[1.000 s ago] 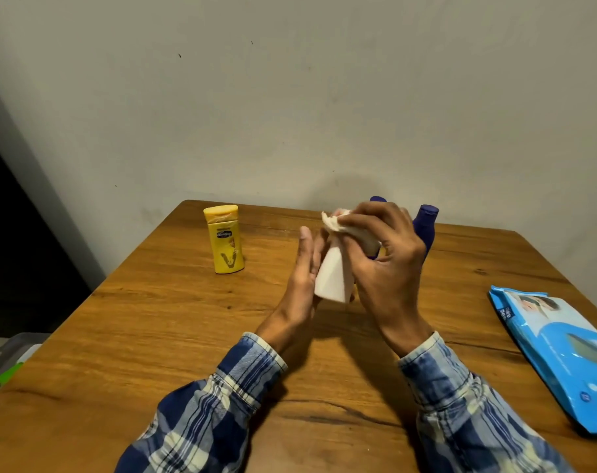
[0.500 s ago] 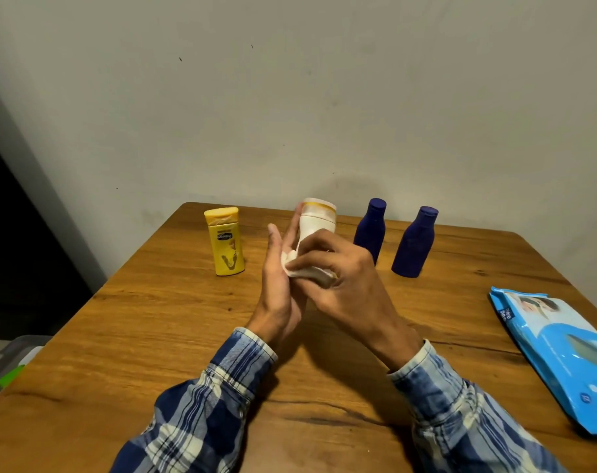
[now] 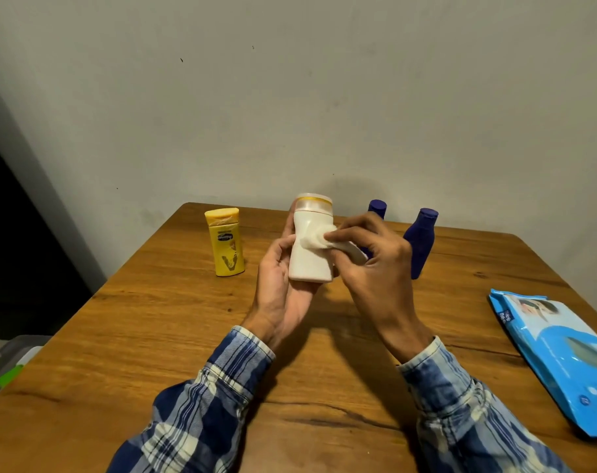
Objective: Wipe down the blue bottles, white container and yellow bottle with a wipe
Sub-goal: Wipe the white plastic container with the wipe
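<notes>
Your left hand (image 3: 280,295) cups the white container (image 3: 311,245) from behind and beneath, fingers curled around its side, holding it upright and lifted off the wooden table (image 3: 153,336). Your right hand (image 3: 368,264) pinches a bunched wipe (image 3: 324,242) between thumb and fingertips and presses it against the container's right flank.

The hold looks loose: the container rests more on your palm than inside a firm clasp, so a hard sideways rub could probably push it out of your hand and onto the table. A damp surface would make that slip likelier.

Your right hand also works just in front of the two blue bottles (image 3: 421,242), hiding most of the nearer one. A wide stroke or a swinging elbow could tip either of these narrow, upright bottles.

The yellow bottle (image 3: 226,247) stands well apart on the left, out of harm's way, and the blue wipes packet (image 3: 563,356) lies at the table's right edge.
</notes>
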`<state>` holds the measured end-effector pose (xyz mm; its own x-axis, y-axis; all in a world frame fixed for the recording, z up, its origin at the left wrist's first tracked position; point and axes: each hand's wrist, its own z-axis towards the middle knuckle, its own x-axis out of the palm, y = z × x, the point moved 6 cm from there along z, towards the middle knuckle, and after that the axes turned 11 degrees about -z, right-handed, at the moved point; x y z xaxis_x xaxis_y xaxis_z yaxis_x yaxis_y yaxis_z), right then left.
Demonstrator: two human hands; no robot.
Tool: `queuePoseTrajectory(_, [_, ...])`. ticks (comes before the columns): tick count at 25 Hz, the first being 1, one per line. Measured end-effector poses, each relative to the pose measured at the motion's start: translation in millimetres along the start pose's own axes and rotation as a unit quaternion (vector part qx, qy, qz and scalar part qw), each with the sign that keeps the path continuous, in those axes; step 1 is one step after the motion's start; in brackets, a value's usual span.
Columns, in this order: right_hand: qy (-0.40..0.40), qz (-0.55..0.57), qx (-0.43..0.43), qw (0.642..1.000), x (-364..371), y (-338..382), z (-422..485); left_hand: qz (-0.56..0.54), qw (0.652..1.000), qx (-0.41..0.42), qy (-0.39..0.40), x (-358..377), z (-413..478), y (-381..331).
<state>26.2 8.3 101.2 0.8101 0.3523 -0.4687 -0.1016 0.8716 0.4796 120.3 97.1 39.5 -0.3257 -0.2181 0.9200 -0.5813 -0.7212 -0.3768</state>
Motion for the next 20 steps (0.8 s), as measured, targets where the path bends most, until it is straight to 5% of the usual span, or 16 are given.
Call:
queuePoseTrajectory(5, [0.153,0.011,-0.096,0.984,21.0,20.9,-7.0,-0.034,0.999,-0.01,-0.024,-8.3,4.5,-9.3])
queuePoseTrajectory(9, [0.055,0.018,-0.007,0.998,6.3,0.9,-0.8,-0.039,0.999,-0.016,-0.025,-8.9,7.4,-9.9])
queuePoseTrajectory(13, [0.113,0.017,-0.061,0.992,19.4,12.8,-6.0,-0.056,0.997,-0.026,-0.041,-12.8,7.5,-10.1])
queuePoseTrajectory(20, [0.057,0.077,0.031,0.995,12.9,-1.6,-3.4,-0.065,0.997,0.009,-0.029,-16.5,12.2,-14.5])
